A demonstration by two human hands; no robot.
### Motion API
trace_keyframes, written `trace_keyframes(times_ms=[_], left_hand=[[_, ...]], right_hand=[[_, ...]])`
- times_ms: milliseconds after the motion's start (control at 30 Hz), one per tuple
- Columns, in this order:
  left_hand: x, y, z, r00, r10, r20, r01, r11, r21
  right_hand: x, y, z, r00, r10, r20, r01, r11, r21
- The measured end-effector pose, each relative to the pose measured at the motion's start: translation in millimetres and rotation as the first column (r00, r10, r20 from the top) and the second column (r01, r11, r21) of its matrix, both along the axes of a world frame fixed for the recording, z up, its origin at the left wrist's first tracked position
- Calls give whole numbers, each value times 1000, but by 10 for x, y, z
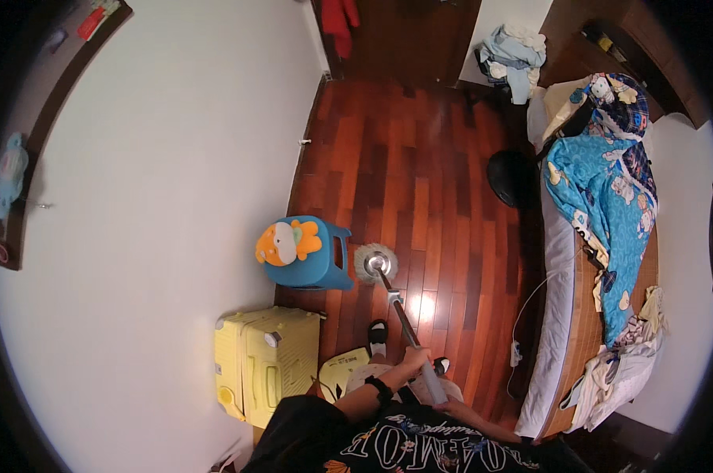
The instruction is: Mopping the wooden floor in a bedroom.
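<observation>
A round spin mop (364, 273) with pale strands and a shiny centre rests on the wooden floor, beside a blue stool. Its handle slants back toward my body and ends in a grey grip (434, 386). My left hand (416, 359), with a black band on the wrist, is closed round the handle just above the grip. Lower down, near the handle's end, my right hand (454, 407) holds the grey grip; some of its fingers are hidden. My feet stand on either side of the handle.
An orange-and-white plush toy (285, 243) lies on the blue stool (305, 272). Behind it stands a yellow suitcase (293, 355) by the wall. A bed (557, 315) with rumpled bedding lines the right side. A black round object (511, 179) and a white cable (522, 319) are beside it.
</observation>
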State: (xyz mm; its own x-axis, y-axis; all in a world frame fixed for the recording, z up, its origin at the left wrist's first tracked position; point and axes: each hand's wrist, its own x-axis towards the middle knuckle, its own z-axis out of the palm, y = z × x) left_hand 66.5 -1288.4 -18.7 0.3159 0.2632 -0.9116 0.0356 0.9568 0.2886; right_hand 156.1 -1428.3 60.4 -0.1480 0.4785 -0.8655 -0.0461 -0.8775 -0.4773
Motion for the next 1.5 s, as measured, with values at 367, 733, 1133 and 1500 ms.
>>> trace_keyframes(times_ms=[367, 733, 1133, 1500], left_hand=[[-223, 1351, -955, 994, -3, -113, 16, 993, 117], [-224, -667, -1565, 822, -460, -336, 554, 783, 282], [624, -474, -1100, 924, -145, -352, 207, 968, 143], [1506, -1141, -1191, 912, -272, -309, 340, 921, 193]], right_hand=[[-516, 1359, -423, 721, -604, -341, 508, 794, -334], [-451, 164, -9, 889, -413, -196, 329, 876, -354], [128, -124, -149, 760, -603, -242, 496, 779, -384], [1018, -1078, -325, 848, -524, -71, 435, 767, -471]])
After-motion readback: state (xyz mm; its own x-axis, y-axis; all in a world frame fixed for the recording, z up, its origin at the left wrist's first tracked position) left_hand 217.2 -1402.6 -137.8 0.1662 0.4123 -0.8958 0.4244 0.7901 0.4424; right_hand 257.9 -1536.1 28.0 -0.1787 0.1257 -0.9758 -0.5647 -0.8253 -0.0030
